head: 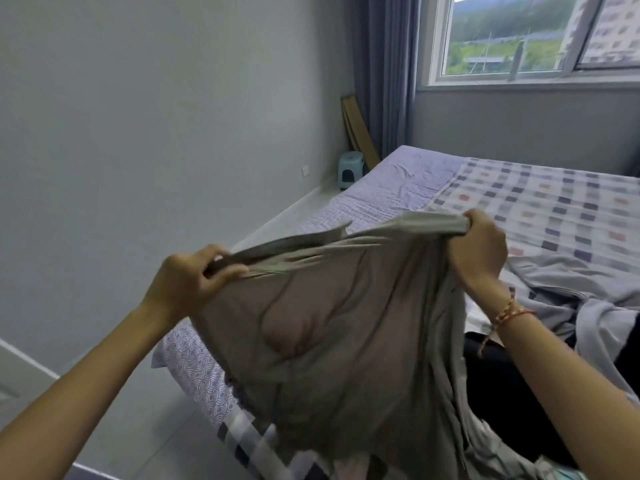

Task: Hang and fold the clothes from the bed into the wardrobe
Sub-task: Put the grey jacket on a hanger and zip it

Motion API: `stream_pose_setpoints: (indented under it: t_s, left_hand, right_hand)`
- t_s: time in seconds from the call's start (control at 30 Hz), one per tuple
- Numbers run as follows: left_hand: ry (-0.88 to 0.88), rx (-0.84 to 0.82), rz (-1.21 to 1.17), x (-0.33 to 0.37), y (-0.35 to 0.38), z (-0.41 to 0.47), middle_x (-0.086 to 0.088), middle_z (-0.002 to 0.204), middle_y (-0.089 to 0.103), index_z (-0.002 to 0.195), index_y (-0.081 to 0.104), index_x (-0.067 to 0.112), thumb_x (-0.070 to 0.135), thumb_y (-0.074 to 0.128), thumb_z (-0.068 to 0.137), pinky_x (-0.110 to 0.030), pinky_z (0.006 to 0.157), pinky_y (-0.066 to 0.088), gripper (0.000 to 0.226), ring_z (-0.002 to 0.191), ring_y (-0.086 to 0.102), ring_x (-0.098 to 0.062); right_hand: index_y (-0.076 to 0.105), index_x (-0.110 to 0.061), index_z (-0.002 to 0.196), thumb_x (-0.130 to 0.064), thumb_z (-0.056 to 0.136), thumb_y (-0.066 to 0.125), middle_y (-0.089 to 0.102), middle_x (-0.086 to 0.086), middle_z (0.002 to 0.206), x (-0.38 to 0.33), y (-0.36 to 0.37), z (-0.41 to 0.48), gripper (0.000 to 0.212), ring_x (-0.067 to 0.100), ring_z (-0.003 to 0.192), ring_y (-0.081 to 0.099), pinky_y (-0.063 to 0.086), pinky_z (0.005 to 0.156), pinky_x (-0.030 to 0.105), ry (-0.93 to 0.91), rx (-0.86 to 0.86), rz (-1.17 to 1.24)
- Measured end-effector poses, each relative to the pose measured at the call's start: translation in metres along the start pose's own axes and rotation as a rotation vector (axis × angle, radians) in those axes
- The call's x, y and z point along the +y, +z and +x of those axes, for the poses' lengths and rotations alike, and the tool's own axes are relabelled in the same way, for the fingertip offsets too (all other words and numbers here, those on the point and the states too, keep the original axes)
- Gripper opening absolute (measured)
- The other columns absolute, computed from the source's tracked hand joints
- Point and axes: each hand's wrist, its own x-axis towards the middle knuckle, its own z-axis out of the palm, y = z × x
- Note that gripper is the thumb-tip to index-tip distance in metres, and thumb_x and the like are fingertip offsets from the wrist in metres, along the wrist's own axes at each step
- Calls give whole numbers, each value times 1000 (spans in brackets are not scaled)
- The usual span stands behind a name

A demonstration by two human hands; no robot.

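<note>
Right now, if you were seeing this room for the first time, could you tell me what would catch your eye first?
A grey garment fills the middle, stretched in the air between the left grip and right grip, each bunching its top edge. Behind it a checked bedspread lies at right, under a bright window at top right.

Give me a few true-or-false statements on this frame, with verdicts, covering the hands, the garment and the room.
1. The left hand and the right hand both grip the grey garment by its upper edge. True.
2. The grey garment lies flat on the bed. False: it hangs, held up above the bed.
3. The red string bracelet is on the left wrist. False: it is on the right wrist.
4. A pale stool stands near the curtain. True.
</note>
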Motion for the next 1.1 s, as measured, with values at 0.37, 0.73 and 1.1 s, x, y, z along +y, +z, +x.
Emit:
stream_pose_setpoints:
  t_s: [0.37,0.73,1.1]
  left_hand:
    - [-605,-1040,-527,27,3,-1,-4,86,71,83,70,14,23,61,76,-28,75,51,14,82,66,-17]
    - [-1438,-639,-1465,51,92,-10,-13,74,67,74,68,4,31,72,75,-27,61,57,27,63,66,-20]
    - [-1685,-382,-1389,-7,261,20,-5,58,69,121,51,-10,8,35,100,-19,46,53,32,49,65,-11]
  right_hand:
    - [64,-9,72,-5,79,60,65,-3,69,52,-49,-3,9,7,71,60,51,69,25,-129,-948,4]
    - [61,1,78,-15,79,70,59,6,72,22,-5,28,18,16,70,54,37,61,31,-208,-911,-153]
    - [51,-7,80,-5,86,56,51,1,74,164,160,30,8,23,77,50,36,66,31,236,-676,-184]
